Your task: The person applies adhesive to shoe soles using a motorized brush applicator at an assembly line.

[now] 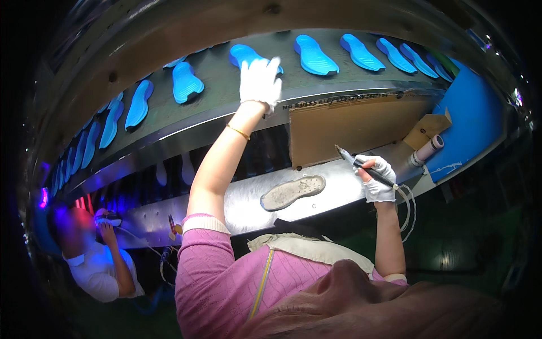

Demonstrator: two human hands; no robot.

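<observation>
My left hand (pixel 260 83), in a white glove, reaches up to the dark belt and lies over a blue shoe sole (pixel 241 52). Its fingers look stretched out, covering the middle of that sole; whether they touch it I cannot tell. In a fingerless white glove, my right hand (pixel 377 176) is closed round a corded, pen-shaped tool (pixel 361 164) with a dark grip. The tool's narrow tip points up and left, in front of the cardboard. Between my arms a grey shoe sole (pixel 293 192) lies on the bright metal ledge (pixel 243 210), apart from both hands.
More blue soles (pixel 315 55) are spread along the curved belt (pixel 220 76). A cardboard sheet (pixel 350 127) stands below its metal edge, near a pale cylinder (pixel 427 150) and a blue panel (pixel 474 118). At the left, another person (pixel 101 265) works by the ledge.
</observation>
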